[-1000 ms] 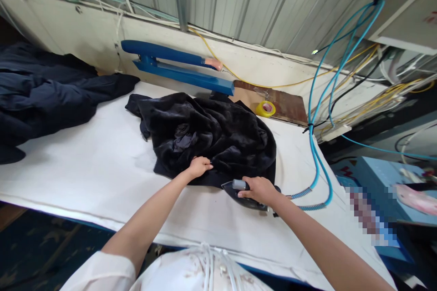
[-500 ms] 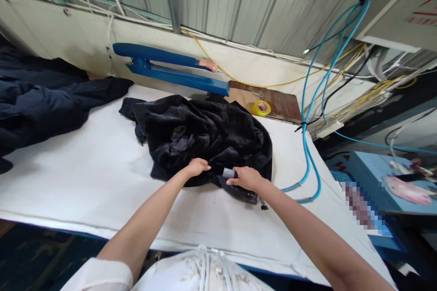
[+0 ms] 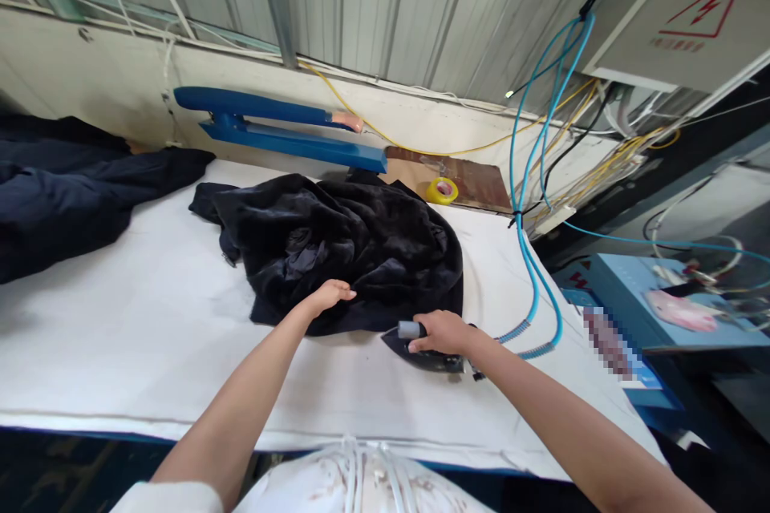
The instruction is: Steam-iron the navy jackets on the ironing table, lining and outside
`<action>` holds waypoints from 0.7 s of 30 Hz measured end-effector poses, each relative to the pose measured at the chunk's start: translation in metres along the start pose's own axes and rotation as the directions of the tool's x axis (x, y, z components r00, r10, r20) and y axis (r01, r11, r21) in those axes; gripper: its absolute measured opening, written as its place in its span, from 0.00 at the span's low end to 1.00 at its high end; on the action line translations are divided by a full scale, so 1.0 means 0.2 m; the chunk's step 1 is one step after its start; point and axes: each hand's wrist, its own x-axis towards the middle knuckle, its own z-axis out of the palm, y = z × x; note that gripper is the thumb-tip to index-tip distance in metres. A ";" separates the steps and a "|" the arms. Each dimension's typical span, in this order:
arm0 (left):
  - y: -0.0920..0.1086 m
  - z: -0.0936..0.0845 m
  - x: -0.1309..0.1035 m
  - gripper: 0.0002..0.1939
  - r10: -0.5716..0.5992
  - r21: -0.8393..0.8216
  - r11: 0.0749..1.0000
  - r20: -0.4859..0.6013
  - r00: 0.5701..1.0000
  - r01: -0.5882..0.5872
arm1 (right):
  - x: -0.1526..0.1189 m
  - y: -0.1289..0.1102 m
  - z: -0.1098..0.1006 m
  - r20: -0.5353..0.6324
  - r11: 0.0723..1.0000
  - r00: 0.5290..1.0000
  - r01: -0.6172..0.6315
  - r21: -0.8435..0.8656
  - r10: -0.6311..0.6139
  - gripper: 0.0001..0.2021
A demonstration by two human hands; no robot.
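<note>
A black, plush-looking garment [image 3: 385, 232] lies bunched on the white-covered table [image 3: 180, 345], its front edge towards me. My left hand [image 3: 330, 298] is on the garment's near part, fingers closed together, apparently pinching the cloth; the fingertips are partly hidden. In my right hand [image 3: 443, 333] is a steam iron [image 3: 428, 357], gripped by its dark handle with a grey end. The iron's pointed tip faces left, just beside the garment's near right edge. Two blue hoses [image 3: 538, 296] run up behind my right wrist.
More dark clothing [image 3: 72, 184] lies on the left of the table. Behind the garment stand a blue padded pressing arm [image 3: 258, 104] and a yellow tape roll [image 3: 442, 191] on a brown board [image 3: 481, 183]. At right are a grey electrical box [image 3: 679, 16] and a blue surface [image 3: 626, 280].
The iron has moved off the garment's near edge, towards me and to the right. My left hand stays at the same part of the cloth. The whole view has turned slightly right.
</note>
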 end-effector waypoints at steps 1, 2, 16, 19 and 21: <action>0.00 0.00 0.00 0.22 0.000 -0.002 1.000 0.001 1.000 0.000 | -0.03 0.02 0.02 0.009 1.000 1.000 0.003 -0.005 -0.003 0.24; -0.01 0.00 -0.01 0.22 0.000 -0.004 1.000 0.000 1.000 0.000 | -0.07 0.04 0.03 0.023 1.000 1.000 0.003 -0.007 -0.003 0.23; 0.05 0.07 -0.08 0.14 0.060 0.457 0.889 -0.183 0.981 0.031 | -0.14 0.18 0.01 -0.149 0.989 0.977 -0.150 0.016 0.151 0.25; 0.14 0.21 -0.16 0.04 0.383 0.695 0.714 -0.285 0.878 -0.086 | -0.04 0.17 0.00 -0.157 0.994 0.982 -0.110 -0.009 0.107 0.26; 0.18 0.33 -0.19 0.06 0.512 0.797 0.551 -0.089 0.854 -0.247 | 0.02 0.17 -0.02 -0.149 0.994 0.984 -0.106 -0.031 0.101 0.27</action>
